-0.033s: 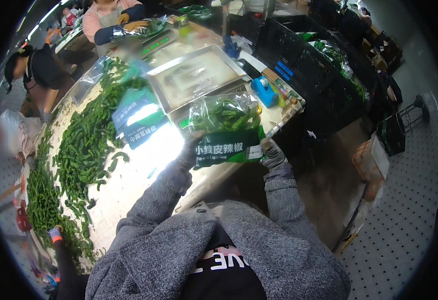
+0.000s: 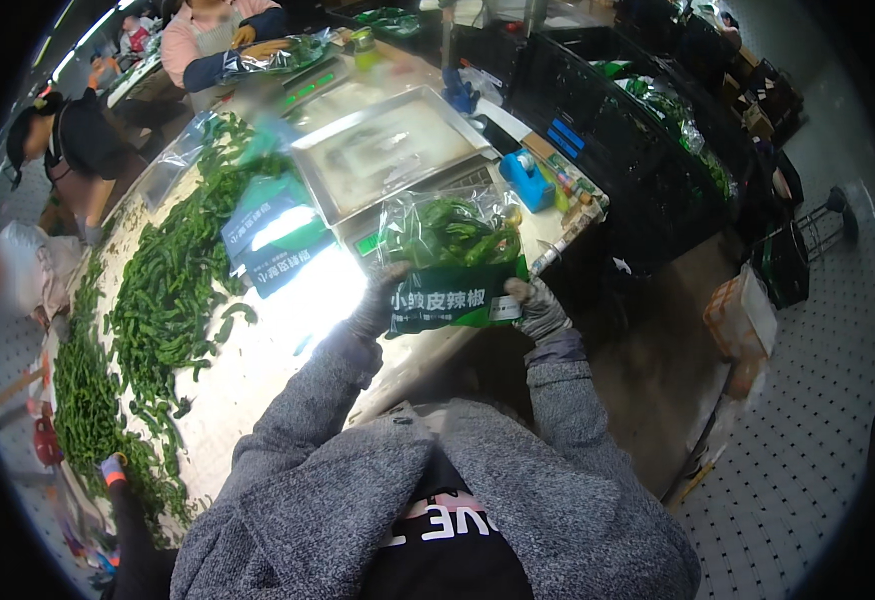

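A clear plastic bag of green peppers (image 2: 448,240) with a dark green printed lower half is held upright in front of me, over the table's front edge. My gloved left hand (image 2: 381,292) grips its left side. My gloved right hand (image 2: 540,308) closes on the lower right side, beside a small white label. Just beyond the bag is a weighing scale (image 2: 393,150) with a metal tray, its green display partly hidden by the bag. Flat printed bags (image 2: 273,240) lie left of the scale, next to a long heap of loose green peppers (image 2: 168,290).
A blue tape dispenser (image 2: 528,182) stands at the table's right corner. Beyond it are black crates (image 2: 608,140) with filled bags. A co-worker (image 2: 220,45) across the table handles another bag (image 2: 283,55); another person (image 2: 83,145) bends at the left. An orange-and-white basket (image 2: 741,315) sits on the right.
My right hand has shifted slightly left, its fingers further over the bag's edge near the label. The bag and left hand have barely moved.
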Motion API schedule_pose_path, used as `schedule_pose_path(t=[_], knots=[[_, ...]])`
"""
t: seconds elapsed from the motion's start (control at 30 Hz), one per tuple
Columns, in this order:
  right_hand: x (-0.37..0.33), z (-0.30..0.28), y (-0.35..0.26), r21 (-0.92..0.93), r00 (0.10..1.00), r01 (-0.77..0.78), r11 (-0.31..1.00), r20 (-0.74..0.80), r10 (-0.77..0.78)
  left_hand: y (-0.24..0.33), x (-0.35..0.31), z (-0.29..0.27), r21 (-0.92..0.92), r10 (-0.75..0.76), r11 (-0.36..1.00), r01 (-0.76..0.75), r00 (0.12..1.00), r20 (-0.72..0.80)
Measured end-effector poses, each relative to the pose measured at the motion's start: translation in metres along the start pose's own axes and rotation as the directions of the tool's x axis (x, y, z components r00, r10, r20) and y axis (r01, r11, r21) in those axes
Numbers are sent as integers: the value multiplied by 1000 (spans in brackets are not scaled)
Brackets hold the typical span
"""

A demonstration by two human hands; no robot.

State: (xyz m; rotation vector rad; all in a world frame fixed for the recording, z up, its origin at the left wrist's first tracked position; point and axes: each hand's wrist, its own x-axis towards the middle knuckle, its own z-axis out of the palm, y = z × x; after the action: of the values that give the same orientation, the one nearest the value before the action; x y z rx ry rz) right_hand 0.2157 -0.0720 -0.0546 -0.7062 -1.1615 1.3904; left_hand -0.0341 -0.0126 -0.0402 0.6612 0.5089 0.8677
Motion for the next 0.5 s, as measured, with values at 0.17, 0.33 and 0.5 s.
schedule_pose_path(t=[0.17,0.33,0.5], knots=[[-11,-12,26,353,970,-105,930,-170,174,8,-4,37,88,49,994,-60,991,122],[-21,-39,33,425,976,-14,905,-193,105,8,3,56,163,-29,987,-9,973,230],[-22,-40,9,17,966,-75,997,-248,77,5,17,58,480,-90,877,-12,978,188]])
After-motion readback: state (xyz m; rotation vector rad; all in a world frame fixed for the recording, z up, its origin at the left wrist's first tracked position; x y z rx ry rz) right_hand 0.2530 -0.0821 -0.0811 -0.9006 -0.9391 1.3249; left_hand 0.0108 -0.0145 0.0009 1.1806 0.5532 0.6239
